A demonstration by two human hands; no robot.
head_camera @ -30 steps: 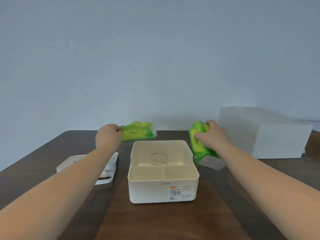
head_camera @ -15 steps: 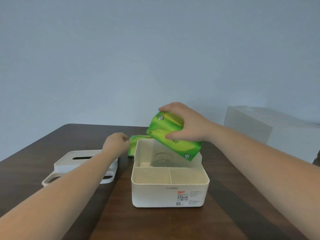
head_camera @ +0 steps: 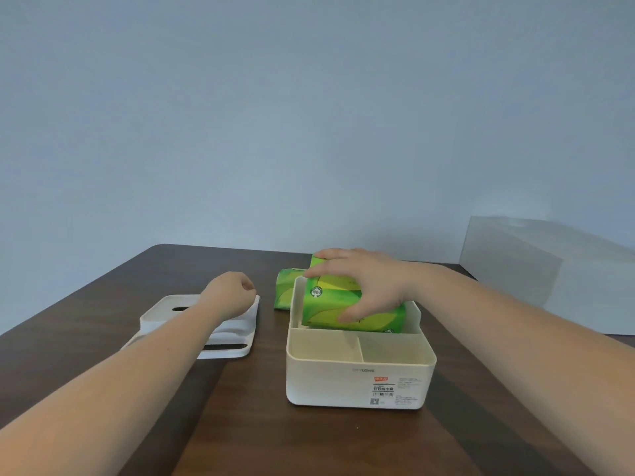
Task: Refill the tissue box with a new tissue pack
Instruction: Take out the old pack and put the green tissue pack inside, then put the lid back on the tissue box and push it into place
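A cream tissue box [head_camera: 357, 383] stands open on the dark wooden table, with two small front compartments and one large rear one. My right hand [head_camera: 364, 283] grips a green tissue pack [head_camera: 330, 309] from above; the pack sits tilted in the rear compartment, its left end above the rim. A second green tissue pack [head_camera: 283, 290] lies on the table just behind the box's left rear corner. My left hand [head_camera: 228, 293] hovers closed, holding nothing, over the white box lid [head_camera: 226, 341] that lies left of the box.
A large translucent white container [head_camera: 536, 269] stands at the table's right rear. The table's far edge [head_camera: 223, 247] meets a plain blue-grey wall. Bare dark table [head_camera: 309, 441] lies in front of the box.
My right hand has lowered the green pack from above the box into the rear compartment. My left hand has let go of the other pack and drawn back left over the lid.
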